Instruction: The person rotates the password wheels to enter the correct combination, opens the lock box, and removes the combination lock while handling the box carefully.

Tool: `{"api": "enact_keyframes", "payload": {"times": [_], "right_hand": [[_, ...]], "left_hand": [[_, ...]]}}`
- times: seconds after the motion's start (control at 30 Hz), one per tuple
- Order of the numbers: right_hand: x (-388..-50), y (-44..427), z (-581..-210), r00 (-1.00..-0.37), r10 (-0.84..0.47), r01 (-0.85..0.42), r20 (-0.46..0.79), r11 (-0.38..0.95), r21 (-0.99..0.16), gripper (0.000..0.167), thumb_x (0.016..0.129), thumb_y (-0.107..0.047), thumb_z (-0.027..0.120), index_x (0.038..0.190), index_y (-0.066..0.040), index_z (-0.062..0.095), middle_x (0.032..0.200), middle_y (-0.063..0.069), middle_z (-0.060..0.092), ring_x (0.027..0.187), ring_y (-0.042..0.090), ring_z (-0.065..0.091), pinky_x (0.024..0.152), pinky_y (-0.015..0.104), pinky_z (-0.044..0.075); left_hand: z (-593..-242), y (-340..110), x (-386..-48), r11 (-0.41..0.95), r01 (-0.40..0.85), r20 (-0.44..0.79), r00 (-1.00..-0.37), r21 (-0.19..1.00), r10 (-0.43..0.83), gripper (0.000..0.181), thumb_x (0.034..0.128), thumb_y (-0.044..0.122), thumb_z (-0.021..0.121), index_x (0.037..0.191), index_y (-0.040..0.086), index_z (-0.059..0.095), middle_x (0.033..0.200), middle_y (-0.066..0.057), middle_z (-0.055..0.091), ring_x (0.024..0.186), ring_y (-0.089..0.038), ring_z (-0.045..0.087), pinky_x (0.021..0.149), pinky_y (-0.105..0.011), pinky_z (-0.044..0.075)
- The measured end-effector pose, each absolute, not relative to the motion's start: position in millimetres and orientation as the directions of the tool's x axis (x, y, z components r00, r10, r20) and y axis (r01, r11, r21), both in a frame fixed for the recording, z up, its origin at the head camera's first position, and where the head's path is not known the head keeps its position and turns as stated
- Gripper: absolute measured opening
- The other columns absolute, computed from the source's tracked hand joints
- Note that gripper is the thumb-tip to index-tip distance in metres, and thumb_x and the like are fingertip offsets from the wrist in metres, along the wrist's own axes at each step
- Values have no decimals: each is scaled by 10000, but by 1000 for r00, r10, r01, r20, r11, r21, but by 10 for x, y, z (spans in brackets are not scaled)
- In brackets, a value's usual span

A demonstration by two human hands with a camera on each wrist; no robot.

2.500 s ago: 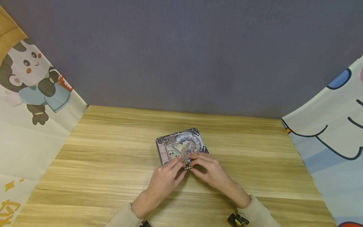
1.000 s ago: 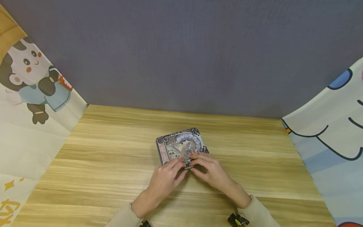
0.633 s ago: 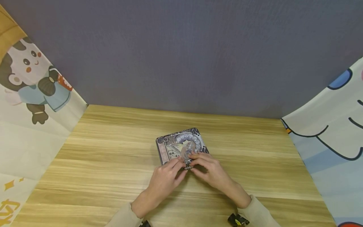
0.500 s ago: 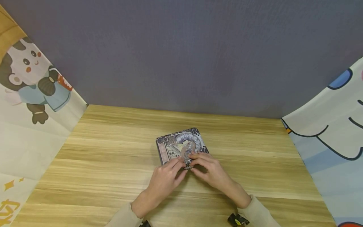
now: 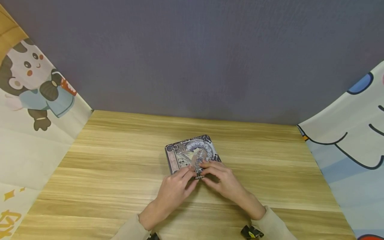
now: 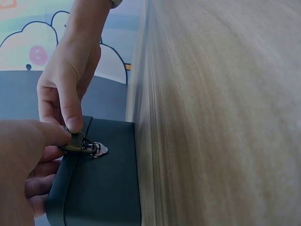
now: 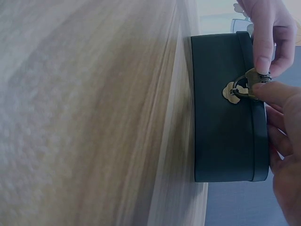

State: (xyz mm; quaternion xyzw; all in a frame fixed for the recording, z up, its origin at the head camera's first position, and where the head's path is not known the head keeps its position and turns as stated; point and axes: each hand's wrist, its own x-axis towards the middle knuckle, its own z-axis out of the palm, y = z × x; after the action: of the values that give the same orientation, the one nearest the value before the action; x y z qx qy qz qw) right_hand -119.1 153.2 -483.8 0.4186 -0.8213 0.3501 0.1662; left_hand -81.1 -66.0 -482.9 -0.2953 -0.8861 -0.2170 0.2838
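Note:
A dark box [image 7: 225, 136] with a patterned lid [image 5: 183, 151] stands on the table, turned slightly. On its front hangs a small bronze padlock [image 7: 254, 77], its shackle looped through a metal clasp [image 7: 229, 92]. My left hand [image 5: 174, 186] pinches the padlock between thumb and fingers from the left. From the right, my right hand [image 5: 222, 178] pinches the same lock, thumb on its near face; other fingers rest against the lid. Ridged dials show at the lock's end in the right wrist view. Their digits are too small to read.
The wooden table [image 5: 120, 150] extends around the box on all sides. A grey panel [image 5: 192, 60] rises behind it. Cartoon-printed cloths hang at the left [image 5: 45, 100] and at the right [image 5: 354, 140].

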Motion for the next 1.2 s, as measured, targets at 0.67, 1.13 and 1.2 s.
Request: {"api": "enact_keyframes", "payload": {"times": [0.67,1.13,1.2], "right_hand": [[-1194,1537,-4854,-589,-570,-808,572,394,-439,241,780,-78,853,992,-86,737,1214,102,740,1182,323,689,1073,526,538],[-1181,1540,-4830,-611,-574,-790,545,402,-463,216,806,-97,839,997,-92,740,1229,102,736,1207,316,678,1106,488,522],[-1182,1541,-4827,-611,-574,-790,545,402,-462,217,805,-98,839,997,-90,739,1228,105,736,1206,320,678,1102,490,525]], "left_hand": [[-4819,-659,-806,721,659,647,-649,214,400,280,786,227,903,969,95,737,1062,-81,764,925,-208,770,718,-275,664],[-4837,-653,-803,724,648,636,-666,235,390,286,780,221,908,973,102,735,1072,-83,763,917,-202,769,702,-263,662],[-4834,-654,-803,723,649,636,-666,236,390,288,780,220,908,976,100,734,1073,-85,764,919,-205,770,707,-265,662]]}}
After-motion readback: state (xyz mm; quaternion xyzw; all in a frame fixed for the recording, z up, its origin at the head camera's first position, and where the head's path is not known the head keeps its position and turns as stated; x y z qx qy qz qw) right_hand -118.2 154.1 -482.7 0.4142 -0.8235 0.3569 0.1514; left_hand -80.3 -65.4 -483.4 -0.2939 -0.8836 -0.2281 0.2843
